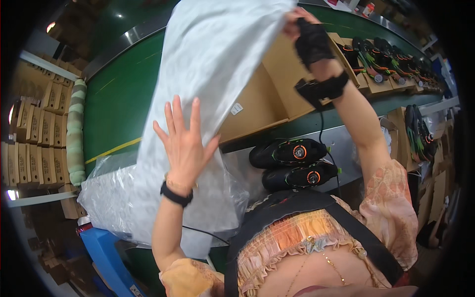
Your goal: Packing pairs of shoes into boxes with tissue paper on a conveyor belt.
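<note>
Right hand (297,22) pinches the top edge of a white tissue sheet (208,74) held high over the open cardboard box (277,94), left hand (184,143) spread flat against it; likely light, limp, tear-prone, best held by its edges.
</note>
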A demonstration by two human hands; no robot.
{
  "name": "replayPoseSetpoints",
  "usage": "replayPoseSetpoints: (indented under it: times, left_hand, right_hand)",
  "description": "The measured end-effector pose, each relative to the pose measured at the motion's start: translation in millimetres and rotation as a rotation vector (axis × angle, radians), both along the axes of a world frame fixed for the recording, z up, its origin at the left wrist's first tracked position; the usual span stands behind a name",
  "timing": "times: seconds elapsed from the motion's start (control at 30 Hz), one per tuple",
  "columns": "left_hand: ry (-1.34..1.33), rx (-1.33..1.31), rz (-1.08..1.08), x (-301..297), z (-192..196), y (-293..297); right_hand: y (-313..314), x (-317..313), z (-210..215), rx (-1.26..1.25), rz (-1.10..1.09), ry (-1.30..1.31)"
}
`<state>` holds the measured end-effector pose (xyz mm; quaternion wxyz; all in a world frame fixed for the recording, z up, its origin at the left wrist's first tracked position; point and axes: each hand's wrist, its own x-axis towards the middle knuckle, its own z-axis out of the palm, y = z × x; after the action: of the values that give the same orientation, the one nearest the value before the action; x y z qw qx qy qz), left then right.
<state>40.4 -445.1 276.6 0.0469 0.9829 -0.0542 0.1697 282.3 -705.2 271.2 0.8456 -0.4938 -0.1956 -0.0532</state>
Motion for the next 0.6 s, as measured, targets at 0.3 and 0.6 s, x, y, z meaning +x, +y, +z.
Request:
replayPoseSetpoints:
  times: [0.3,0.6]
  left_hand:
    - [0.095,0.215,0.164,77.0,-99.1,41.5]
    - [0.759,-0.961,0.658,33.5,-116.2,142.4]
  right_hand:
    - [-234.9,-2.1,-25.7,-0.079,-1.066,0.406]
    - [-213.4,-178.6,-48.6,-0.922,-0.932,0.183]
